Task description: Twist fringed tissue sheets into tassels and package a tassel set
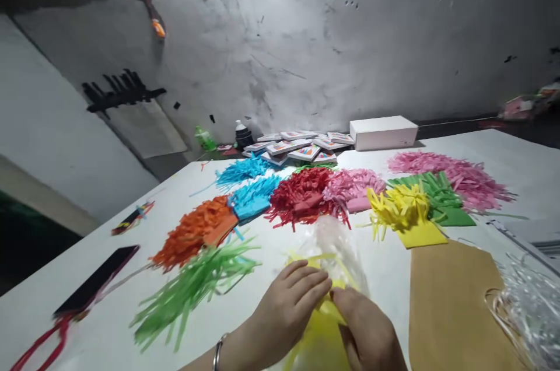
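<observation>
In front of me is a clear plastic bag [336, 242] with yellow fringed paper [321, 336] at it, some strips showing through the film. My left hand [284, 307], with a silver bangle on the wrist, curls over the yellow paper and the bag, fingers close together. My right hand [371, 324] pinches the yellow paper from the right, thumb near the left fingertips. The hands cover much of the bag, so whether all of the paper is inside I cannot tell. A loose bunch of green paper strips [188, 289] lies left of my left hand.
Fringed bundles in orange [196, 231], blue [254, 196], red [301, 196], pink [455, 178] and yellow [402, 210] lie across the table. Brown card [455, 307] and clear strips [536, 307] are right; a phone [98, 280] is left. Behind are flat boxes [301, 146] and a white box [382, 133].
</observation>
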Tool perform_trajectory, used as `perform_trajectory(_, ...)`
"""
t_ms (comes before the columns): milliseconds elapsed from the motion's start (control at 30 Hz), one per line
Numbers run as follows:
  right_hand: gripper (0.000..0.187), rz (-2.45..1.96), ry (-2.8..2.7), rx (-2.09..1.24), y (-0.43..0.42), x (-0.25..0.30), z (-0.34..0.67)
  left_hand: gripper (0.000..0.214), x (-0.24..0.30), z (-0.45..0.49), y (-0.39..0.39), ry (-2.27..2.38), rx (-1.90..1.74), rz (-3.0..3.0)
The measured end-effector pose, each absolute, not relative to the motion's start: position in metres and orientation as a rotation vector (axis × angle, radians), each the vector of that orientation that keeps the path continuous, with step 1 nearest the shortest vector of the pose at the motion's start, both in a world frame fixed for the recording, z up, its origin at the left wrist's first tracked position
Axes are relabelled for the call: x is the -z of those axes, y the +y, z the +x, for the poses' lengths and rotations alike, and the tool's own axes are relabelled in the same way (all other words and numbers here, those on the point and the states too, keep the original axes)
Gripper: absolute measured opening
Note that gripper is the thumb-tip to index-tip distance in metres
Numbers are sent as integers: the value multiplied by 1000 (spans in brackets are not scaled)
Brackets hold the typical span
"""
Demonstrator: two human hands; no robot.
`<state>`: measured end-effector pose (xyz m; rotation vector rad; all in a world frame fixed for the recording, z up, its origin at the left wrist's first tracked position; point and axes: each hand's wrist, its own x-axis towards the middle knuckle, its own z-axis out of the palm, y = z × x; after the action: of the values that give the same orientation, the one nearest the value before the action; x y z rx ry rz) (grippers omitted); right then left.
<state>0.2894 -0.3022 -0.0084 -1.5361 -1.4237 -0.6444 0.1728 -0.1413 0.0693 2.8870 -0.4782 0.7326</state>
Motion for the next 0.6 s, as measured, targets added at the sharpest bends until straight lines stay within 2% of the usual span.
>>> perform_trajectory(67,62,-1526,-1487,728,-310,-2,286,37,-80,148,-144,-443,-711,2820)
perform_trajectory(133,67,-1556,-1541,793,-321,-12,283,37,-94,124,-146,-386,-669,2686)
perform_trajectory(300,57,-1450,-1856,729,-346,-34,272,74,-113,94,-140,50,-629,2391)
perform_trajectory(467,46,-1321,-1881,642,-355,-36,267,76,-91,96,-131,167,-22,1887)
perform_trajectory(600,40,-1444,-1626,513,-384,-10,274,96,-58,97,-153,104,-72,1831)
